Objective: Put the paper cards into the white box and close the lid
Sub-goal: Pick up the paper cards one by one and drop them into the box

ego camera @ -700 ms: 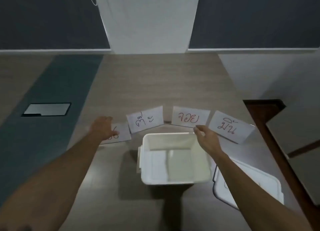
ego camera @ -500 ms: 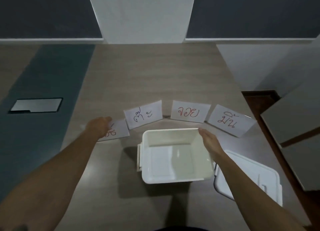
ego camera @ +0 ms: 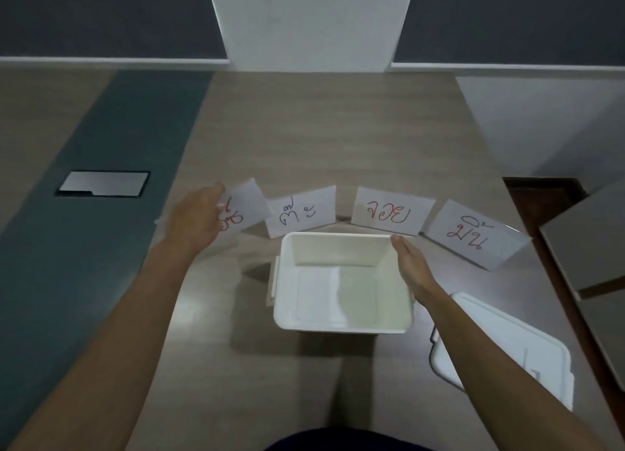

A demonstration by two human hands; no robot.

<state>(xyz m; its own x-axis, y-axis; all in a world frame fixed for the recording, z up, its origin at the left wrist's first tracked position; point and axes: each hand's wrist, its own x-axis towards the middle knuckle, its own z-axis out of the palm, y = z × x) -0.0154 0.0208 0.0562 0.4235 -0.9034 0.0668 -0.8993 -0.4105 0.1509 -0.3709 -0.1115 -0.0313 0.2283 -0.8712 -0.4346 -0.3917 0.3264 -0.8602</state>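
Note:
An empty white box (ego camera: 341, 323) stands open on the wooden table. Behind it lie paper cards with handwriting: a green-lettered card (ego camera: 301, 215), a red-lettered card (ego camera: 390, 211) and another red-lettered card (ego camera: 473, 234). My left hand (ego camera: 196, 219) grips the leftmost card (ego camera: 245, 202) and holds it lifted off the table, tilted. My right hand (ego camera: 411, 268) rests flat against the box's right rim, fingers straight. The white lid (ego camera: 527, 352) lies on the table to the right of the box, partly under my right forearm.
A dark green strip (ego camera: 84, 213) with a metal plate (ego camera: 103, 184) runs along the table's left. The table's right edge (ego camera: 541, 281) is close to the cards; grey panels (ego camera: 588, 241) stand beyond it. A white pillar (ego camera: 311, 21) stands at the back.
My left hand has closed on the leftmost card and raised it off the table. My right hand drew back from the red card to the box's right rim.

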